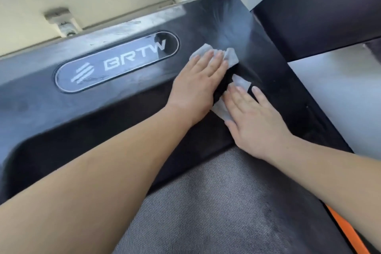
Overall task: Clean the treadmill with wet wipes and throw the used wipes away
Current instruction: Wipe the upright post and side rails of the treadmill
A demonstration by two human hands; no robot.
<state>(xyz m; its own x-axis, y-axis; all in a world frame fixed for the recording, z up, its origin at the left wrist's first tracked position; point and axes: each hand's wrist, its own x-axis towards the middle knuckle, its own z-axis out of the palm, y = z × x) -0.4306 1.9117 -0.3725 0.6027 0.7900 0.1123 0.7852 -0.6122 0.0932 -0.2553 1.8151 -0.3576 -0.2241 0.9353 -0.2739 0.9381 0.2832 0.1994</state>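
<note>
Left hand (198,82) lies flat, fingers straight and together, pressing a white wet wipe (199,52) onto the treadmill's black motor cover (41,109), just right of the BRTW badge (117,62). Right hand (255,123), fingers spread flat, presses a second wipe (242,84) further right of the badge, nearer the camera. The hands nearly touch. Grey running belt (206,212) lies below the badge, an orange strip (346,231) far to its lower right.
</note>
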